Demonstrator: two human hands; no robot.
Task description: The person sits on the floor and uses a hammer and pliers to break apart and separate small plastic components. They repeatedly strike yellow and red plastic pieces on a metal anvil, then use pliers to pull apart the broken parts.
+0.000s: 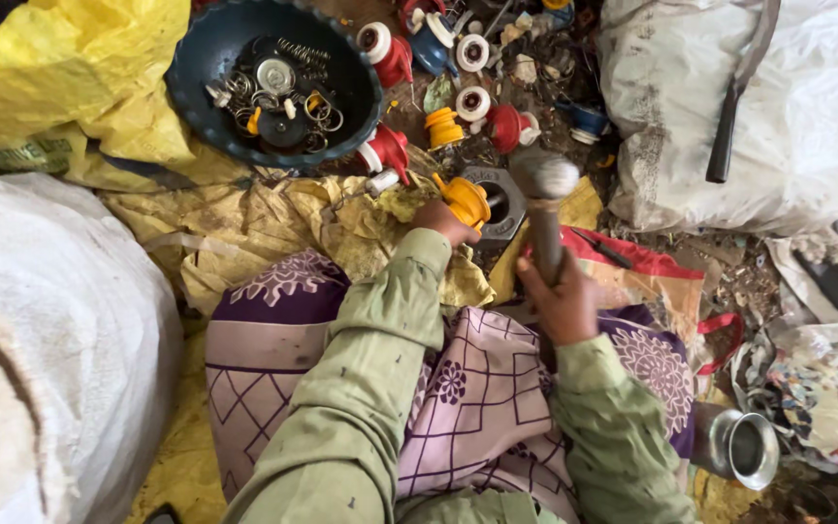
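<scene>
The left hand (443,221) is closed on a yellow plastic fitting (465,199) and presses it against a grey metal block with a round hole (499,202) that lies on the ground just ahead of the person's knees. The right hand (560,303) is wrapped around the shaft of a hammer (545,209), grip closed low on the handle. The hammer's long axis runs almost along the 12-to-6 o'clock line, head at 12 o'clock from the right grip, handle end at 6 o'clock. The rounded steel head (547,177) hangs above and just at 3 o'clock of the yellow fitting, near the block's far rim; its blurred outline prevents telling whether it touches anything. From the right grip, the fitting lies at about 11 o'clock; from the left grip, it lies at 1 o'clock and in direct contact with the fingers. The left hand is therefore the nearer hand to the fitting, and its fingers sit close beside the line between hammer head and block. At 10 o'clock from the block, a dark blue bowl (208,53) holds springs, rings and small metal parts. Red and white caps (387,148) and another yellow fitting (443,126) lie scattered at 11 to 12 o'clock. A steel cup (739,446) lies on its side at 4 o'clock of the right hand.
</scene>
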